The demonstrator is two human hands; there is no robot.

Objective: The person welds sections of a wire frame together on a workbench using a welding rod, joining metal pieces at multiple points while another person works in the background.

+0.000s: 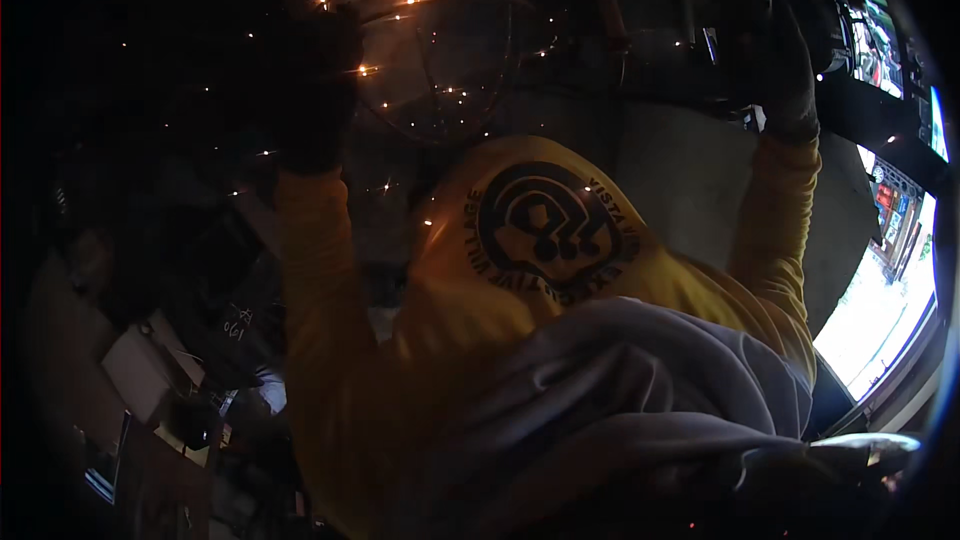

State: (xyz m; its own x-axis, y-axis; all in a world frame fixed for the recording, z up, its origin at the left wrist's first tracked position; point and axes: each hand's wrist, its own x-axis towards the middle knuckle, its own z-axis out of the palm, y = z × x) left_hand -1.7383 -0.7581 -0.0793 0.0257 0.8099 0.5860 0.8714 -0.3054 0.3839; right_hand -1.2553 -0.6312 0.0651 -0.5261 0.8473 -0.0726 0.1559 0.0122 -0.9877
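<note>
Both of my arms, in yellow sleeves, reach up toward the far part of the view. My left hand [318,90] is a dark gloved shape in deep shadow, its fingers hidden. Just right of it shows a faint round outline [508,60] with orange-lit edges; I cannot make out what it is. Bright orange sparks [364,70] scatter around and in front of it. At the upper right my right hand [792,85], in a dark glove, is raised next to a dark upright shape. Its fingers blend into the dark, so any grip is hidden.
A large dull flat panel [670,155] stands behind my yellow shirt [590,280]. To the right, a bright opening [870,330] shows daylight and a red object [885,202]. Cardboard-like pieces [145,370] and dark clutter lie at the lower left.
</note>
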